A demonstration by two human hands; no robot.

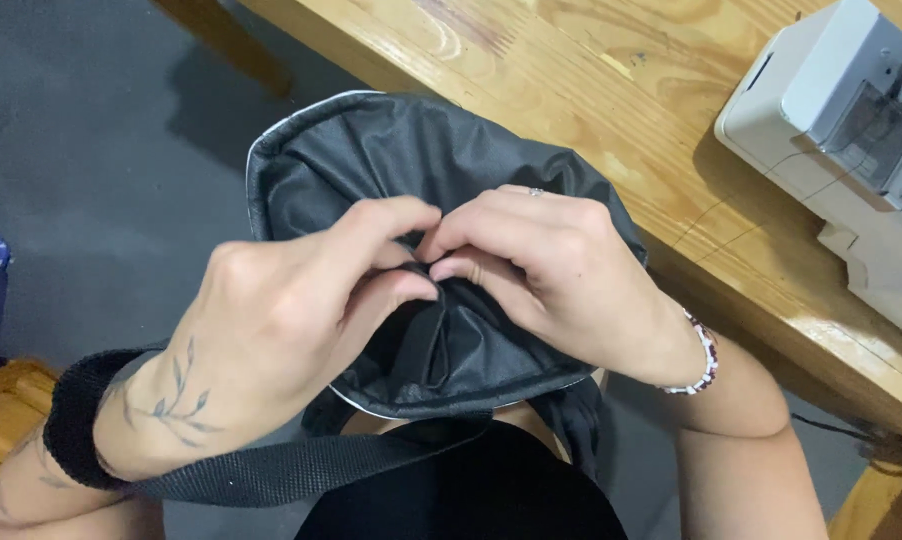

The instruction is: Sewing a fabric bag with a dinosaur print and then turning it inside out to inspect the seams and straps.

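A black fabric bag (371,150) with a pale piped edge lies in my lap, its lining turned up toward me. My left hand (281,320) pinches a fold of the black fabric near the middle of the bag. My right hand (551,270) meets it there, its fingertips closed on the same fold right beside the left thumb. A black webbing strap (271,470) runs from the bag across my left wrist. On my right wrist is a bead bracelet (706,355).
A wooden table (611,90) runs diagonally across the upper right. A white sewing machine (851,140) stands on it at the far right. Grey floor (91,150) lies to the left, with a wooden piece (1,400) at the lower left.
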